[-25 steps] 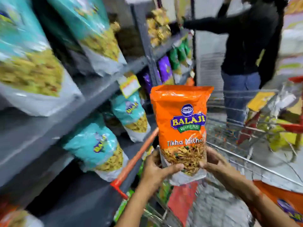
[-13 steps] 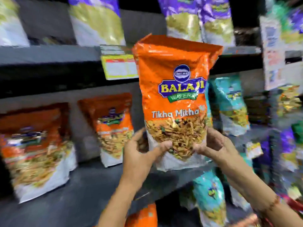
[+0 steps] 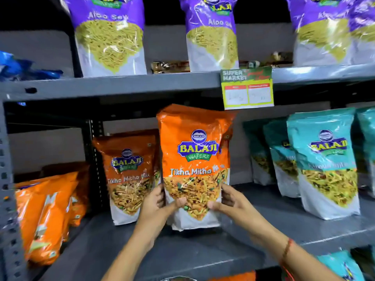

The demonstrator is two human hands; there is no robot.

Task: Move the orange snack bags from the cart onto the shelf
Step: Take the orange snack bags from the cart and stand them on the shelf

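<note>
Because it is a puffed film pouch of loose mix, the orange bag (image 3: 194,165) should be light, soft in the walls and a little slick, and its contents would likely crush under a hard squeeze. The best hold, I judge, is low on the two side edges, where the fill gives the film some body; that is where both hands have it now. The bag stands upright over the middle shelf (image 3: 284,226), its white base at or just above the boards; contact I cannot tell. It is just beside another orange bag (image 3: 129,177) already standing to its left, and well apart from the teal bags (image 3: 322,161) on the right.

The left hand (image 3: 156,207) comes up from below, palm against the bag's left edge, thumb laid across the clear front panel, the other fingers hidden behind. The right hand (image 3: 229,201) mirrors it on the right edge, thumb on the front, fingers curled round the side. Both forearms reach forward and upward, wrists bent slightly inward.
</note>
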